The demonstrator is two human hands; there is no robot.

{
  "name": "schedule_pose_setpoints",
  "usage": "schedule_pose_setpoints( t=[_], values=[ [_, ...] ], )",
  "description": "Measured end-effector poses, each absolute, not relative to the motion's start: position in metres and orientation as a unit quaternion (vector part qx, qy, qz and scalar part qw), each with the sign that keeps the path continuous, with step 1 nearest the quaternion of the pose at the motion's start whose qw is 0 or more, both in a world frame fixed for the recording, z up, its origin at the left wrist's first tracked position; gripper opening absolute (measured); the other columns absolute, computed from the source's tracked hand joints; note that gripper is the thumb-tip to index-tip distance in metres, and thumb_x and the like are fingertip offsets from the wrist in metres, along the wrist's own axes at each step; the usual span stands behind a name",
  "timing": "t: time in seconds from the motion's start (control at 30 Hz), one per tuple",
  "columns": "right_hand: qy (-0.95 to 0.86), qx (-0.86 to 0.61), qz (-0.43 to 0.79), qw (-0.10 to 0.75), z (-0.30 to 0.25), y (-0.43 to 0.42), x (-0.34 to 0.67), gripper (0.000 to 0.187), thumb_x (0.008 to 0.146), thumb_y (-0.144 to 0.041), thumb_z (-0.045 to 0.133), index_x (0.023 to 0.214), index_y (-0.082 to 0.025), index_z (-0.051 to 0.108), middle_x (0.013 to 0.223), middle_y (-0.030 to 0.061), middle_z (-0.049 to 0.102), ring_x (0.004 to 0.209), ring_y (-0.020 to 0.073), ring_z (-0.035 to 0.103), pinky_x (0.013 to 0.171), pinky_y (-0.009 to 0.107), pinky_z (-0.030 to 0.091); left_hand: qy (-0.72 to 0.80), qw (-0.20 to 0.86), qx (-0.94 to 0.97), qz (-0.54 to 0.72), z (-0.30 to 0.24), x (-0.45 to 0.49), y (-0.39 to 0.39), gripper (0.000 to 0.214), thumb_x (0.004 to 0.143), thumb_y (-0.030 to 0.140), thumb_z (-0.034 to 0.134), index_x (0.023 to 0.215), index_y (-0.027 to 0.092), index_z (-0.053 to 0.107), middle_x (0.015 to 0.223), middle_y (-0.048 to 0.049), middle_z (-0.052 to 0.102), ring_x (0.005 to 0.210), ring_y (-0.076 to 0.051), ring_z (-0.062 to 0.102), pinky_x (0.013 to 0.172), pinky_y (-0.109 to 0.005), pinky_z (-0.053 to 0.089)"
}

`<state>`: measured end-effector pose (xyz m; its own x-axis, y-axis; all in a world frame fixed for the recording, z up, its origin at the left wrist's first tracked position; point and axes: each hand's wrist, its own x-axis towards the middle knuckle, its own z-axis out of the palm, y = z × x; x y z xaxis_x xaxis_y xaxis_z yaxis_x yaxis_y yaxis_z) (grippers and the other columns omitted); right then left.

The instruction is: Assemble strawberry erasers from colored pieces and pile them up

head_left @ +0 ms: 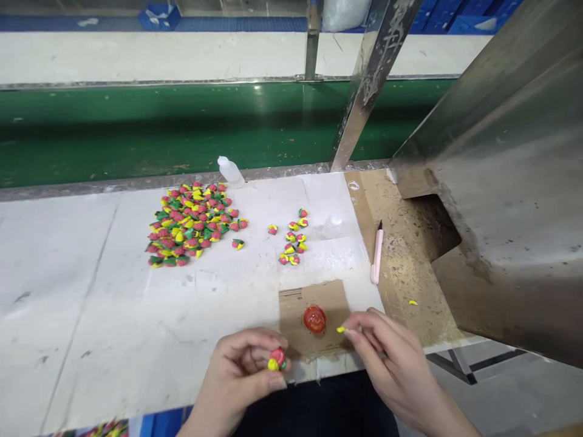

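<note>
Clock directions here are taken from the centre of the view, with twelve o'clock at the far side of the bench. A green conveyor belt (182,127) runs across the view behind the white-topped workbench (91,315).

Toward nine o'clock, a heap of small strawberry-shaped pieces (191,224), red with yellow and green parts, lies on the bench. A white plastic dropper bottle (231,172) lies tilted just beyond the heap, at the bench's far edge.

At about seven o'clock, the left hand (234,379) has its fingers curled and its thumb closed, clamped on one strawberry-shaped piece (277,359). Just to its right, a cardboard square (296,309) carries a red cap (314,319). Beyond that sits a smaller cluster of the pieces (291,240), with a clear object (332,226) beside it, perhaps a small plastic bottle, though it is hard to make out against the white.

At about five o'clock, the right hand (392,364) holds its thumb and forefinger together on a tiny yellow sliver (340,329), just beside the cap. Farther right, a pink utility knife (376,255) rests on a cardboard liner (401,261), near a yellow scrap (412,302). A steel hopper (510,182) fills the view around three o'clock.
</note>
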<state>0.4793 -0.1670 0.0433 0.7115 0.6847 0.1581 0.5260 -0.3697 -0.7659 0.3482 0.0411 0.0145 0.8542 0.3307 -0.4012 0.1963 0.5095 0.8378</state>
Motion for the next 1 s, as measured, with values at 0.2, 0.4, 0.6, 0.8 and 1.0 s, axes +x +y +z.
schedule_pose_setpoints(
  t=[0.2, 0.4, 0.6, 0.8, 1.0],
  values=[
    [-0.417, -0.756, 0.110, 0.492, 0.075, -0.142, 0.459, 0.025, 0.115, -0.036, 0.045, 0.096, -0.025, 0.057, 0.066, -0.0056, 0.063, 0.053, 0.0101, 0.054, 0.056, 0.021, 0.042, 0.164, 0.884, 0.435, 0.048, 0.037, 0.351, 0.032, 0.036, 0.062, 0.014, 0.102, 0.091, 0.028, 0.087, 0.090, -0.0028, 0.086, 0.074, -0.016, 0.081, 0.070, -0.020, 0.066],
    [-0.442, -0.765, 0.089, 0.460, 0.073, -0.135, 0.457, 0.028, 0.116, -0.034, 0.038, 0.095, -0.024, 0.054, 0.068, -0.0052, 0.065, 0.055, 0.0102, 0.057, 0.057, 0.023, 0.041, 0.142, 0.887, 0.436, 0.046, 0.037, 0.356, 0.027, 0.038, 0.066, 0.011, 0.100, 0.095, 0.031, 0.086, 0.094, 0.0013, 0.086, 0.081, -0.012, 0.079, 0.073, -0.015, 0.062],
    [-0.442, -0.772, 0.091, 0.448, 0.074, -0.138, 0.457, 0.030, 0.116, -0.029, 0.036, 0.094, -0.023, 0.054, 0.069, -0.0040, 0.065, 0.056, 0.0116, 0.056, 0.058, 0.024, 0.041, 0.208, 0.886, 0.411, 0.063, 0.044, 0.357, 0.019, 0.034, 0.059, 0.016, 0.104, 0.086, 0.029, 0.087, 0.087, 0.0002, 0.086, 0.075, -0.013, 0.078, 0.068, -0.017, 0.062],
    [-0.445, -0.771, 0.100, 0.444, 0.073, -0.139, 0.457, 0.029, 0.117, -0.027, 0.035, 0.096, -0.022, 0.055, 0.071, -0.0041, 0.064, 0.059, 0.0111, 0.055, 0.059, 0.023, 0.041, 0.264, 0.890, 0.369, 0.050, 0.055, 0.361, 0.012, 0.031, 0.055, 0.020, 0.106, 0.079, 0.028, 0.087, 0.082, 0.0001, 0.085, 0.069, -0.012, 0.077, 0.068, -0.017, 0.061],
    [-0.443, -0.766, 0.108, 0.452, 0.077, -0.142, 0.459, 0.029, 0.117, -0.027, 0.035, 0.096, -0.022, 0.055, 0.073, -0.0044, 0.066, 0.059, 0.0104, 0.055, 0.059, 0.022, 0.042, 0.258, 0.906, 0.334, 0.026, 0.058, 0.360, 0.011, 0.030, 0.059, 0.020, 0.105, 0.082, 0.027, 0.087, 0.085, 0.0001, 0.086, 0.066, -0.011, 0.079, 0.066, -0.016, 0.061]
  ],
)
